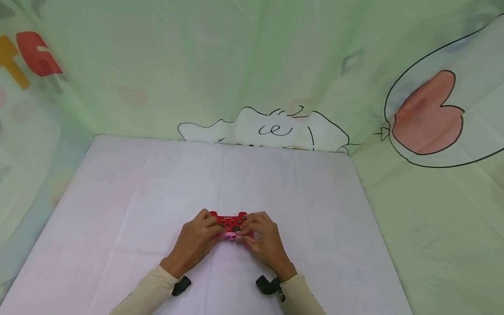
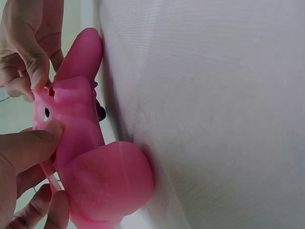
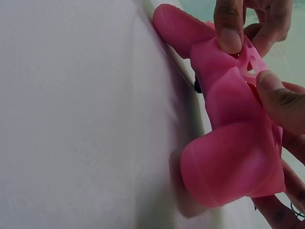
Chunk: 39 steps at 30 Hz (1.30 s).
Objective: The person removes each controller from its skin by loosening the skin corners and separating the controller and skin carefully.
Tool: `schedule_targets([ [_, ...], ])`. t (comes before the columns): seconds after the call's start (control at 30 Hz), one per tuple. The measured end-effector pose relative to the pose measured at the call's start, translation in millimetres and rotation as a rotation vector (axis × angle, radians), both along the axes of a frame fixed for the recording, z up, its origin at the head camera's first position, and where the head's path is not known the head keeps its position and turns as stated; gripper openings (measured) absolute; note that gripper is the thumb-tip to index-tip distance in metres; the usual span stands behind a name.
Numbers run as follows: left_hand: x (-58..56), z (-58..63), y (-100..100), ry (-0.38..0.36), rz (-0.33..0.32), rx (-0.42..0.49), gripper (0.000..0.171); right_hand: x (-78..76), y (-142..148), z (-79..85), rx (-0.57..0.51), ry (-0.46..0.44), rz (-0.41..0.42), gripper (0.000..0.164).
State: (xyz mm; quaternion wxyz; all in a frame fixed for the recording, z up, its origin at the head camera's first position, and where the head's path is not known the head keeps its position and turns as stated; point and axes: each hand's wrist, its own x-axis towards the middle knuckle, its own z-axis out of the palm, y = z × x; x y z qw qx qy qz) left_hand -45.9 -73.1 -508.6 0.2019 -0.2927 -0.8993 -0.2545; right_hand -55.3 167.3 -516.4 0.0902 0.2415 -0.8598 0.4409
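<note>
A red game controller [image 1: 228, 220] marked SONY is near the front middle of the table, its face upward. A soft pink silicone cover [image 2: 107, 186] wraps its grips and front side, and its thin edge is stretched up along the near side. My left hand [image 1: 197, 238] pinches this edge on the left of the controller. On the right, my right hand [image 1: 264, 238] pinches the edge between thumb and fingers. In the right wrist view both rounded pink grips of the cover [image 3: 228, 164] show, one close over the cloth. The fingers hide both ends of the controller.
A white cloth [image 1: 236, 179] covers the table. Behind it hangs a pale green printed curtain [image 1: 220, 65] with a heart balloon drawing [image 1: 429, 116] at right. Black wrist mounts [image 1: 267, 285] sit at both beige sleeves [image 1: 151, 288].
</note>
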Motion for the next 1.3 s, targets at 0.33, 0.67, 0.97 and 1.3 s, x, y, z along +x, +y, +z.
schedule_targets([
  [0.33, -0.6, -6.2, -3, -0.013, 0.047, 0.073, 0.026, -3.2, 3, -5.1, -0.027, -0.046, -0.001, 0.018],
  [0.67, 2.8, -6.2, -2, -0.062, 0.074, 0.109, 0.025, -1.8, 2, -1.4, -0.009, -0.094, 0.003, 0.018],
  [0.97, 3.1, -7.6, 0, -0.063, 0.071, 0.1, 0.024, -0.2, -2, 0.0, 0.054, -0.076, -0.039, 0.018],
  [1.3, 6.2, -15.3, -8, 0.008, 0.079, 0.223, 0.028, 5.9, -5, -5.6, 0.036, 0.084, -0.11, 0.015],
])
